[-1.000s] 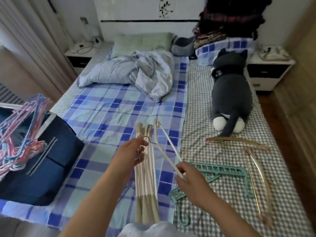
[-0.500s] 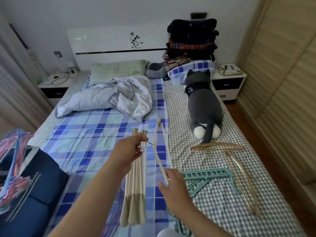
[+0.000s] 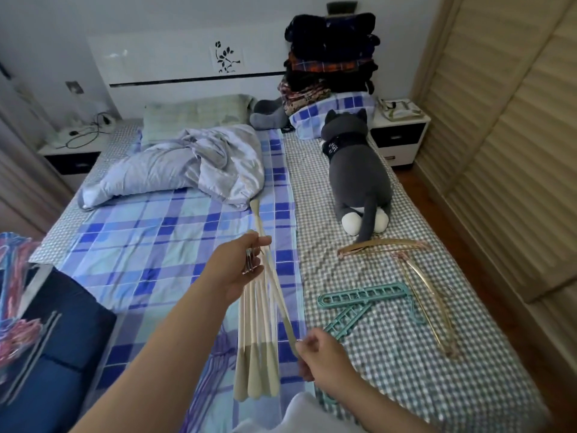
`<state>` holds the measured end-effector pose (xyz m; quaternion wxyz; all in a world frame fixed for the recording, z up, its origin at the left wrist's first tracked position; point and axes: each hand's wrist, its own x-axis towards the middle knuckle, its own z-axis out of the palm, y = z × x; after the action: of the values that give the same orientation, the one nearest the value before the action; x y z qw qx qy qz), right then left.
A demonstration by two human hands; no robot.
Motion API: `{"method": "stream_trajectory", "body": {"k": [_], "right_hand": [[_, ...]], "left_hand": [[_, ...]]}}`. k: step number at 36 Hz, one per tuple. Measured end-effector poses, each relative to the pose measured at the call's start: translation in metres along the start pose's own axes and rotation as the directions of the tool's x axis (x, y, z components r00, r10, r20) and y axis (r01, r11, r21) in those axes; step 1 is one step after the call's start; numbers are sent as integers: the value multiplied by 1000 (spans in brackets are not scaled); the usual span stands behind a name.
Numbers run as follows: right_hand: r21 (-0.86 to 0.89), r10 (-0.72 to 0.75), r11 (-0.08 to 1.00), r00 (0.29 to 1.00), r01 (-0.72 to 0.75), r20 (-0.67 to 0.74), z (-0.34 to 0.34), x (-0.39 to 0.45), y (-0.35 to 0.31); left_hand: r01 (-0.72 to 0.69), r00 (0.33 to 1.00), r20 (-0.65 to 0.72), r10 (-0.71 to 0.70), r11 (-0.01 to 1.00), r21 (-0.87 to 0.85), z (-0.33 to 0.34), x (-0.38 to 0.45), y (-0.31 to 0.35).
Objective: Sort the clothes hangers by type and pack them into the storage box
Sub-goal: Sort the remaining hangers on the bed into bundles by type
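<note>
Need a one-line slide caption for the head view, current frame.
Left hand grips a bundle of cream hangers over the bed; right hand pinches one; teal hanger lies nearby.

Bed (image 3: 390,354): teal hangers (image 3: 362,303), gold hangers (image 3: 415,276), plush cat (image 3: 359,173), crumpled quilt (image 3: 187,164).

Left edge cuts off coloured hangers (image 3: 15,295) and blue box (image 3: 56,348). Left hand (image 3: 232,270) hides cream hangers' (image 3: 259,332) hooks. Teal hanger's (image 3: 362,304) lower end hidden behind right hand (image 3: 321,357).
</note>
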<state>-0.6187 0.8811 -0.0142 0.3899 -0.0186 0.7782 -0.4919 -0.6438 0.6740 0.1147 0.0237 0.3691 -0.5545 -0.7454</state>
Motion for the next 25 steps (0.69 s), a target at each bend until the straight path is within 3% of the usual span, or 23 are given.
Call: {"method": "stream_trajectory", "body": {"k": [2, 4, 7, 9, 11, 13, 21, 25], "right_hand": [[-204, -14, 979, 993, -9, -114, -4, 4, 1], [-286, 7, 958, 998, -27, -70, -8, 4, 2], [-150, 91, 986, 991, -76, 96, 2, 5, 7], [-92, 87, 993, 989, -76, 116, 9, 5, 11], [142, 141, 976, 974, -167, 177, 13, 5, 12], [360, 209, 882, 938, -303, 277, 11, 4, 8], [348, 235, 867, 908, -358, 348, 2, 8, 7], [269, 205, 914, 917, -304, 341, 3, 15, 8]], "left_hand": [[-1, 1000, -6, 1, 1000, 4, 1, 2, -5], [7, 1000, -11, -7, 1000, -6, 1, 5, -9], [25, 1000, -9, -25, 999, -40, 1, 10, -14], [28, 1000, -11, -29, 997, -68, 0, 12, -16], [22, 1000, -12, -23, 996, -84, -2, 14, -19], [10, 1000, -9, -11, 997, -80, -5, 16, -24], [-10, 999, -49, 4, 992, -125, -4, 26, -32], [-24, 997, -74, 12, 985, -169, 1, 31, -29]]}}
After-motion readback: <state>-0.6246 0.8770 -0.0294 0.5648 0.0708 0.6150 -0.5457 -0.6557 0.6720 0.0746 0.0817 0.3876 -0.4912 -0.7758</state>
